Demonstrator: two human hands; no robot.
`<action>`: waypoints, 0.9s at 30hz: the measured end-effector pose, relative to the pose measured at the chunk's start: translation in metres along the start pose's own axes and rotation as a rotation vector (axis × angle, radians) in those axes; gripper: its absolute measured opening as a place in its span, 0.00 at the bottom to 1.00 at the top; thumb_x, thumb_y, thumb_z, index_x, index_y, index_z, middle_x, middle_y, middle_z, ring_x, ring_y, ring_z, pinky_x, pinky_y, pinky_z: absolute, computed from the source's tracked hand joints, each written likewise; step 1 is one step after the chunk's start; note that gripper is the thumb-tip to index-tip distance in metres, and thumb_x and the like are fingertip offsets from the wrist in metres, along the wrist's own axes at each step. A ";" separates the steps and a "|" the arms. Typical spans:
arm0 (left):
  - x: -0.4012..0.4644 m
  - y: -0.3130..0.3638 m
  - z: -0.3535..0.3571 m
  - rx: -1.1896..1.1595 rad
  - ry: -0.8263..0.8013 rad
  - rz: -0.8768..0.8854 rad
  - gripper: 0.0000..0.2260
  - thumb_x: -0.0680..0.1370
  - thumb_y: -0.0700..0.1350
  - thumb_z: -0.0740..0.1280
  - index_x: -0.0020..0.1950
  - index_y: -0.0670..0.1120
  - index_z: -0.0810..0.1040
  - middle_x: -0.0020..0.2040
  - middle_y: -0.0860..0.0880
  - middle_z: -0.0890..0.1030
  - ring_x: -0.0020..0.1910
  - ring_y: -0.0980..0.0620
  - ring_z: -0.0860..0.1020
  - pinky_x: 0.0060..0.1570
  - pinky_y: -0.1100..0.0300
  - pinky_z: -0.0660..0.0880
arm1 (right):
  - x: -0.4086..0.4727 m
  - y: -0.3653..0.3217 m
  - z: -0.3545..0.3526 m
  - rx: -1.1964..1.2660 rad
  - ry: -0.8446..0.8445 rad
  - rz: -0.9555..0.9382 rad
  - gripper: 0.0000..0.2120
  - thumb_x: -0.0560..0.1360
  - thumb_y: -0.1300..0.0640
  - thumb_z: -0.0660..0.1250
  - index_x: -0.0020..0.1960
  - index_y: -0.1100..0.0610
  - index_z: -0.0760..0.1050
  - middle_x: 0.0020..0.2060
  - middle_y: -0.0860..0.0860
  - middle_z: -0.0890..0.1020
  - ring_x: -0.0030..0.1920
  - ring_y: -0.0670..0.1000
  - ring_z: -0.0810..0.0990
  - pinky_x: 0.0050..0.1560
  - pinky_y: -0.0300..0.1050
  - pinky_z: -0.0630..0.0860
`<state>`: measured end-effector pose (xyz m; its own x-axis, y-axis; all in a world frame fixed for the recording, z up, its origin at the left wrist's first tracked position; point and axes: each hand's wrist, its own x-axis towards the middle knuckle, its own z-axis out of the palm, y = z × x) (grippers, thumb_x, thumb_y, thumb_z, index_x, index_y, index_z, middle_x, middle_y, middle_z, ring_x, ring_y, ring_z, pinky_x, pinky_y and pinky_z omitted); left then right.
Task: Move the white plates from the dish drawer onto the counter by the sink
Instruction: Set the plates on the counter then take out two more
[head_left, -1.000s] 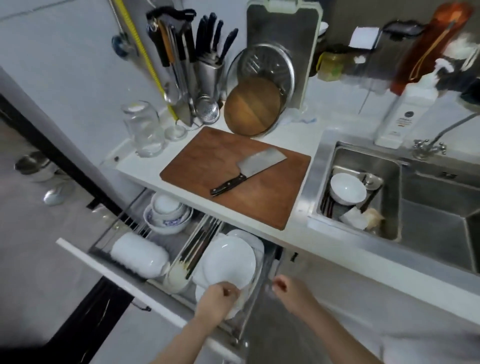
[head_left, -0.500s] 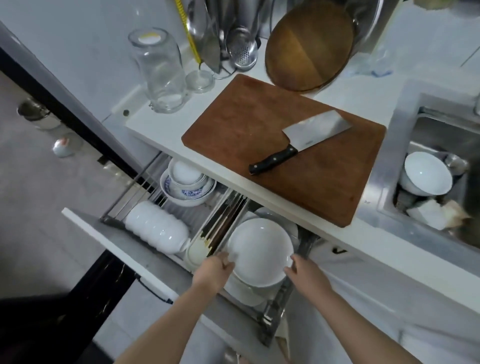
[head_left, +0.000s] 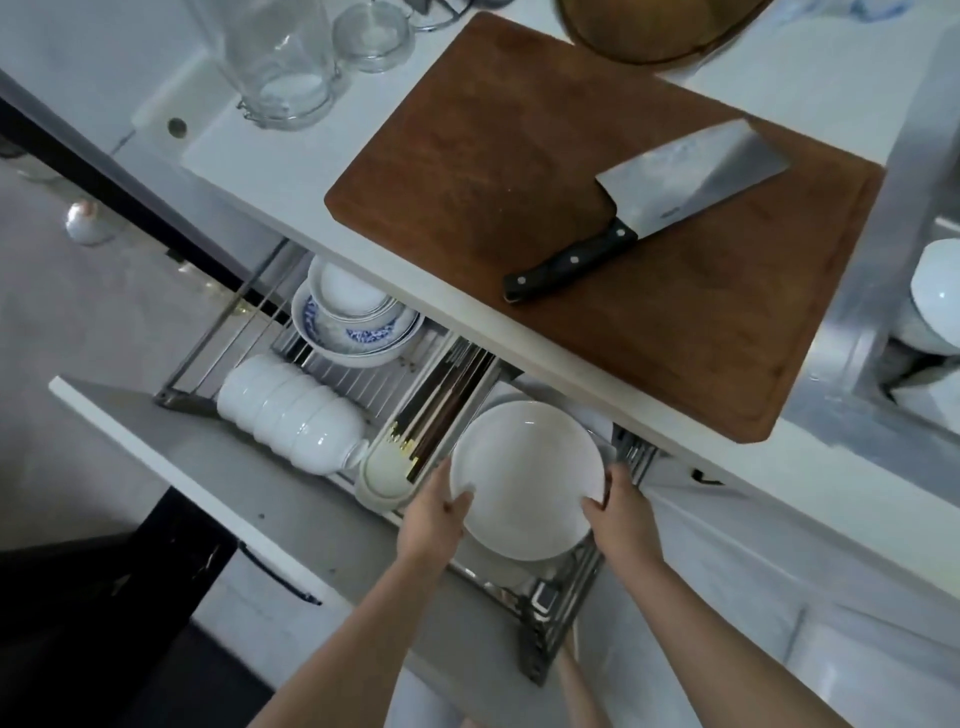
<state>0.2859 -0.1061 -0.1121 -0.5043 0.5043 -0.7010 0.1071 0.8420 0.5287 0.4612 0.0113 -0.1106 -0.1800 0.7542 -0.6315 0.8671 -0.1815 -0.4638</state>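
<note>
Now that the right hand (head_left: 621, 512) has joined the left hand (head_left: 434, 514) gripping the plate (head_left: 527, 480) rim, the lift from drawer (head_left: 291, 512) to counter (head_left: 779, 447) looks ready

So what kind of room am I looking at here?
A home kitchen, most likely. A cleaver lies on a wooden cutting board on the counter, and below it a pull-out dish drawer holds stacked bowls. Both hands, left and right, grip a white plate.

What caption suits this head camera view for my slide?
Both hands, left hand and right hand, grip a white plate over the open dish drawer.
</note>
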 end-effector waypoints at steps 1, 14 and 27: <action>0.000 -0.001 0.001 -0.030 -0.001 -0.008 0.25 0.78 0.53 0.62 0.74 0.57 0.60 0.34 0.50 0.78 0.30 0.52 0.77 0.46 0.49 0.81 | -0.001 0.000 -0.001 0.014 0.000 0.008 0.18 0.75 0.58 0.65 0.63 0.58 0.66 0.57 0.59 0.79 0.54 0.59 0.79 0.48 0.49 0.76; 0.015 0.009 -0.001 -0.059 -0.003 -0.067 0.15 0.79 0.50 0.61 0.64 0.47 0.72 0.42 0.45 0.82 0.42 0.41 0.82 0.46 0.44 0.81 | -0.019 0.010 -0.005 0.303 0.035 0.103 0.18 0.76 0.60 0.61 0.66 0.53 0.67 0.57 0.56 0.79 0.54 0.59 0.79 0.52 0.58 0.79; 0.021 -0.006 0.005 -0.106 -0.011 -0.025 0.13 0.78 0.45 0.65 0.62 0.52 0.73 0.43 0.48 0.80 0.42 0.45 0.81 0.36 0.54 0.82 | -0.038 0.029 -0.003 0.745 0.064 0.200 0.20 0.76 0.61 0.64 0.65 0.49 0.67 0.51 0.57 0.78 0.50 0.59 0.80 0.41 0.61 0.82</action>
<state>0.2790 -0.0996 -0.1323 -0.4962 0.4857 -0.7197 0.0027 0.8297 0.5581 0.4951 -0.0205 -0.0981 -0.0059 0.6937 -0.7203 0.3349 -0.6773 -0.6550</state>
